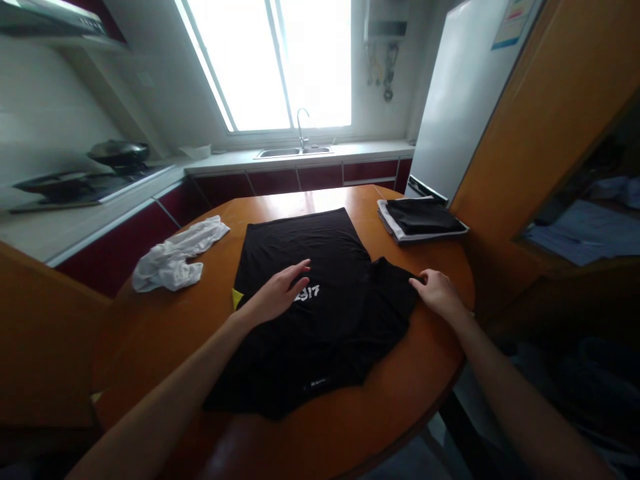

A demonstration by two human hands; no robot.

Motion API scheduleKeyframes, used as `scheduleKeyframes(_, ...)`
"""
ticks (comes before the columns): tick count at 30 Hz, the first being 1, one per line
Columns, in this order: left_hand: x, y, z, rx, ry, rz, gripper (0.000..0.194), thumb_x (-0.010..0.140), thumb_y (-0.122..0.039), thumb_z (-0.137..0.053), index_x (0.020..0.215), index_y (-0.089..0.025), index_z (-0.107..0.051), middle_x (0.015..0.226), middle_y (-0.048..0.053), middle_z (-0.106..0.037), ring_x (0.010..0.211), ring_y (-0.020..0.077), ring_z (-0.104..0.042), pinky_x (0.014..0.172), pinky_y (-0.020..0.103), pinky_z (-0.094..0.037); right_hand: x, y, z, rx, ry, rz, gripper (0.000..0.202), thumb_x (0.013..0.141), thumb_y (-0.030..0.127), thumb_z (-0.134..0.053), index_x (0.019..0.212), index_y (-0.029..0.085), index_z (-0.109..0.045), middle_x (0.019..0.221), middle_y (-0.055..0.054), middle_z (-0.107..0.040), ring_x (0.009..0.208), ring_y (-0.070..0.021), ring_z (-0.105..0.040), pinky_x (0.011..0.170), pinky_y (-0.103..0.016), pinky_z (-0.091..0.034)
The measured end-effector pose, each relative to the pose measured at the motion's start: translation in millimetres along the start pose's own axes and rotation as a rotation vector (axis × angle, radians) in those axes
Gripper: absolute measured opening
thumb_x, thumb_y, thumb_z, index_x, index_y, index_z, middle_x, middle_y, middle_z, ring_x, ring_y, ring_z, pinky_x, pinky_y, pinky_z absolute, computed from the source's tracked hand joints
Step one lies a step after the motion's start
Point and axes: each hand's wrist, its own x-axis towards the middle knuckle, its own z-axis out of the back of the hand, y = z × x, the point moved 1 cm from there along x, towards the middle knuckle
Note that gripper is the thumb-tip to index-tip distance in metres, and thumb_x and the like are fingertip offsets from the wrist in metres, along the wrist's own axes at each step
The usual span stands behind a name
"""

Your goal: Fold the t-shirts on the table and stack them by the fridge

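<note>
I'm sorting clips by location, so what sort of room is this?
It looks like a kitchen, probably in a home: there is a sink below the window, a stove bearing a lidded pan, and a range hood at upper left.

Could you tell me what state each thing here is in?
Black shirt: spread out, slightly rumpled.
Left hand: open, over the shirt.
Right hand: pinching the edge of a sleeve.
White cloth: crumpled.
Cloth stack: folded, piled.
Pot: apparently lidded.
Cabinets: shut.
Tap: cannot tell whether running.
</note>
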Motion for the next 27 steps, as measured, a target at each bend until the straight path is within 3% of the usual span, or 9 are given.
scheduleKeyframes(5, 22, -26, -44.9, -0.526, 0.188, 0.141, 0.068, 0.091, -0.061, -0.061, 0.144, -0.019, -0.052, 0.112, 0.012, -0.074, 0.096, 0.0242, -0.072, 0.082, 0.036, -0.056, -1, 11, -2, 0.046, 0.005, -0.020, 0.021, 0.083, 0.034, -0.071, 0.093, 0.016, -0.070, 0.095, -0.015, -0.075, 0.093, -0.0288, -0.071, 0.078, -0.034, -0.050)
scheduleKeyframes(9, 22, -25, -67.4, -0.907, 0.298, 0.277, 0.069, 0.086, -0.059, -0.071, 0.138, -0.017, -0.054, 0.109, 0.015, -0.074, 0.095, 0.0247, -0.073, 0.082, 0.036, -0.055, -1, 18, 4, 0.198, 0.024, -0.027, 0.007, 0.076, 0.024, -0.070, 0.076, 0.020, -0.065, 0.083, -0.009, -0.074, 0.080, -0.0246, -0.070, 0.070, -0.032, -0.048)
scheduleKeyframes(13, 19, -19, -71.0, -1.113, 0.250, 0.339, 0.057, 0.087, -0.047, -0.075, 0.131, -0.015, -0.058, 0.105, 0.015, -0.075, 0.091, 0.0229, -0.073, 0.086, 0.037, -0.055, -6, 39, 15, 0.484, -0.033, 0.033, 0.009, 0.074, 0.024, -0.067, 0.071, 0.021, -0.058, 0.070, -0.003, -0.068, 0.067, -0.0198, -0.065, 0.062, -0.028, -0.047)
scheduleKeyframes(17, 17, -24, -68.1, -1.219, 0.245, 0.369, 0.052, 0.092, -0.043, -0.071, 0.134, -0.016, -0.055, 0.111, 0.017, -0.074, 0.094, 0.0245, -0.073, 0.089, 0.041, -0.056, -28, 84, 22, 0.601, -0.062, 0.206, 0.010, 0.079, 0.029, -0.065, 0.078, 0.021, -0.060, 0.078, -0.003, -0.069, 0.073, -0.0197, -0.066, 0.067, -0.029, -0.050)
scheduleKeyframes(22, 10, -31, -68.2, -1.276, 0.242, 0.445, 0.072, 0.095, -0.052, -0.064, 0.156, -0.032, -0.032, 0.109, 0.010, -0.072, 0.091, 0.0225, -0.073, 0.085, 0.042, -0.058, -69, 142, 19, 0.511, 0.089, 0.461, 0.008, 0.083, 0.024, -0.067, 0.091, 0.022, -0.066, 0.093, -0.005, -0.072, 0.083, -0.0197, -0.067, 0.074, -0.031, -0.051)
scheduleKeyframes(25, 6, -30, -68.9, -1.178, 0.172, 0.444, 0.081, 0.091, -0.051, -0.070, 0.158, -0.044, -0.024, 0.100, 0.001, -0.067, 0.080, 0.0143, -0.068, 0.074, 0.030, -0.058, -73, 155, 19, 0.465, 0.273, 0.598, 0.013, 0.083, 0.031, -0.073, 0.095, 0.025, -0.071, 0.096, -0.005, -0.074, 0.084, -0.0202, -0.068, 0.074, -0.031, -0.052)
scheduleKeyframes(27, 5, -29, -69.4, -1.058, 0.170, 0.422, 0.079, 0.087, -0.049, -0.075, 0.155, -0.043, -0.035, 0.101, 0.001, -0.066, 0.081, 0.0128, -0.065, 0.071, 0.026, -0.056, -54, 152, 21, 0.466, 0.296, 0.576, 0.012, 0.084, 0.034, -0.072, 0.092, 0.025, -0.073, 0.089, -0.004, -0.075, 0.080, -0.0200, -0.069, 0.071, -0.030, -0.052)
